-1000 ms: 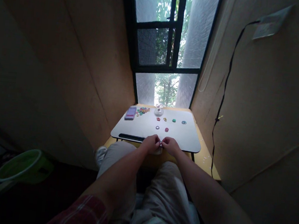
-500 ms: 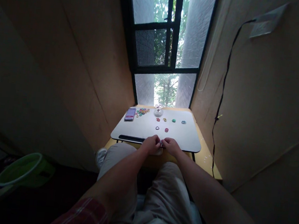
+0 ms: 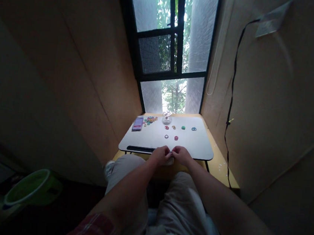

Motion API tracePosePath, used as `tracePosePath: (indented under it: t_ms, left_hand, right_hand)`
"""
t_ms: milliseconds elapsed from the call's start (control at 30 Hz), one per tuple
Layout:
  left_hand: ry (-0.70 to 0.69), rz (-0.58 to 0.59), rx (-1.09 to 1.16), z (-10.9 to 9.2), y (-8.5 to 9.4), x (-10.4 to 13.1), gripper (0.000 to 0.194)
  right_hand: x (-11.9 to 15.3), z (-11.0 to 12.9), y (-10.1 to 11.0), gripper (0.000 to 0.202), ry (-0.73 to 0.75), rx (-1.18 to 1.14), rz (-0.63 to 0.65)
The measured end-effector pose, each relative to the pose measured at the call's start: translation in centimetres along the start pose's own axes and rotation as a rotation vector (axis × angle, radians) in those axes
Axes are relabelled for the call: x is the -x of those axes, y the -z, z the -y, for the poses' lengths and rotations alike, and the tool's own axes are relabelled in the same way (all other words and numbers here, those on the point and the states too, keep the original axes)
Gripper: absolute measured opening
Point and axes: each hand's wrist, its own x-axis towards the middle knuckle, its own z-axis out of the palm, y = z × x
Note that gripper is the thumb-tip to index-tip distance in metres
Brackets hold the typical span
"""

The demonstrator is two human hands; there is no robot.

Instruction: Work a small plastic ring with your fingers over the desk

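My left hand [image 3: 162, 156] and my right hand [image 3: 181, 155] meet at the front edge of a white lap table [image 3: 146, 138]. Fingers of both are pinched close together, around something too small to make out. Just beyond them lie a whitish ring [image 3: 166, 136] and a pinkish-red ring-like piece [image 3: 176, 138]. Farther back is a row of small piles: red [image 3: 166, 127], yellow [image 3: 173, 127], green [image 3: 183, 127] and blue [image 3: 194, 129]. A mixed heap of colourful rings [image 3: 150, 120] sits at the back left.
A phone [image 3: 137, 123] lies at the table's left, and a clear glass-like dish [image 3: 167, 119] stands at the back by the window [image 3: 173, 93]. A dark slot [image 3: 141, 149] runs along the front edge. A green basket [image 3: 30, 190] is on the left; a black cord [image 3: 230, 103] hangs at right.
The view has shifted and tilted slightly. Both hands stay together at the table's front edge, their fingertips a little rearranged. The rings on the table lie as before.
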Motion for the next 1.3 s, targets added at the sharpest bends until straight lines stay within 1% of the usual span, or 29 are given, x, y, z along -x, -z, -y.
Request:
tracePosePath:
  t_ms: [267, 733, 933, 1133, 1300]
  left_hand:
    - [-0.014, -0.016, 0.028, -0.03, -0.16, -0.13, 0.019]
    - [-0.036, 0.017, 0.023, -0.01, -0.16, -0.09, 0.018]
    - [-0.042, 0.017, 0.023, -0.09, -0.35, -0.09, 0.021]
    - [-0.045, 0.017, 0.015, 0.07, -0.51, -0.18, 0.024]
    - [-0.05, 0.023, 0.008, 0.3, -0.79, -0.24, 0.021]
  right_hand:
    - [0.07, 0.16, -0.11, 0.008, -0.012, 0.04, -0.04]
    - [-0.04, -0.02, -0.1, 0.006, -0.01, 0.054, -0.036]
    - [-0.06, -0.05, -0.2, 0.006, -0.015, 0.065, -0.048]
    - [0.05, 0.11, -0.16, 0.01, -0.024, 0.076, -0.062]
    - [0.17, 0.49, 0.06, 0.013, -0.026, 0.097, -0.077]
